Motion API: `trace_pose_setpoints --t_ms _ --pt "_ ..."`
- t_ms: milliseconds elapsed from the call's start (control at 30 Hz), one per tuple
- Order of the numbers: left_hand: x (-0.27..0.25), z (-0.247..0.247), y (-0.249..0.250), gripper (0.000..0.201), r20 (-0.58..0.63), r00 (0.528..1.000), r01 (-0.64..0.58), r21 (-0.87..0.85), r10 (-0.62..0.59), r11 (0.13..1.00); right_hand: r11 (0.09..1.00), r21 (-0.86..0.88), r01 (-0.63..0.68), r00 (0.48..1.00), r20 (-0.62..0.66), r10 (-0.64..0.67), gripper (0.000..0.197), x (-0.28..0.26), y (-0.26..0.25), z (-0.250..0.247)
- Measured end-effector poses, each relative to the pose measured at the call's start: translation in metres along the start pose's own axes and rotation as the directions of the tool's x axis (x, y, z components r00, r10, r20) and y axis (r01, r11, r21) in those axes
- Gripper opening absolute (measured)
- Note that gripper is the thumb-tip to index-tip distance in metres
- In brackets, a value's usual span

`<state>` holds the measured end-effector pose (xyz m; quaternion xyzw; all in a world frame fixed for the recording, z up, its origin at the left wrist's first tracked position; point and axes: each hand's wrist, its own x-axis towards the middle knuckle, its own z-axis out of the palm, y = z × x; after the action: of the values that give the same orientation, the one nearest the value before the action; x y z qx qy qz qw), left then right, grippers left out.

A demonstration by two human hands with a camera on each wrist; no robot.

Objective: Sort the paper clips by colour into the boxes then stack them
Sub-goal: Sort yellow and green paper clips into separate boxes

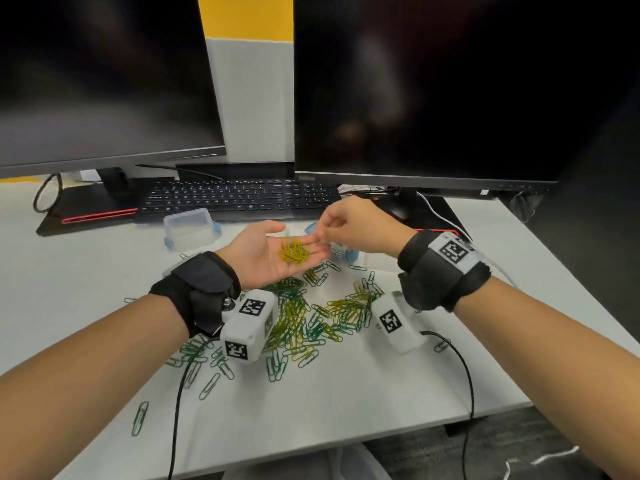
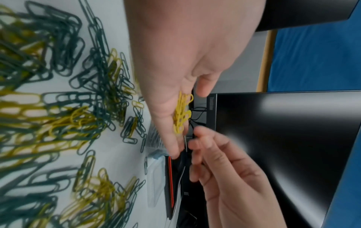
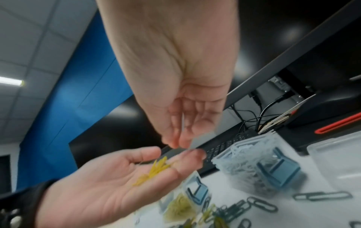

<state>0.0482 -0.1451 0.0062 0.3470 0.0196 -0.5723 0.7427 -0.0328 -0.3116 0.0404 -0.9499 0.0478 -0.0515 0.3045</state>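
Observation:
My left hand is held palm up above the table, fingers nearly straight, with a small heap of yellow paper clips lying on it. The heap also shows in the wrist views. My right hand hovers at the left fingertips, thumb and fingers pinched together; a thin pale sliver, apparently a paper clip, shows between them. Below lies a mixed pile of green and yellow clips. A clear box of white clips and a box of yellow clips stand under the hands.
A clear box with blue clasps sits left of the hands before the black keyboard. Another clear box stands at the right. Two dark monitors fill the back. Loose green clips and black cables lie near the table's front edge.

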Motion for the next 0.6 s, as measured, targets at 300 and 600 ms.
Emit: trace_pose_setpoints --t_ms 300,600 --pt "0.006 0.005 -0.015 0.047 0.031 0.999 -0.013 0.019 0.013 1.0 0.999 0.028 -0.025 0.992 0.124 0.021 0.01 0.0 -0.007 0.015" --pt "0.007 0.009 -0.013 0.052 0.068 0.998 0.005 0.02 -0.006 1.0 0.993 0.095 -0.077 0.983 0.171 0.06 0.012 0.005 -0.008 0.006"
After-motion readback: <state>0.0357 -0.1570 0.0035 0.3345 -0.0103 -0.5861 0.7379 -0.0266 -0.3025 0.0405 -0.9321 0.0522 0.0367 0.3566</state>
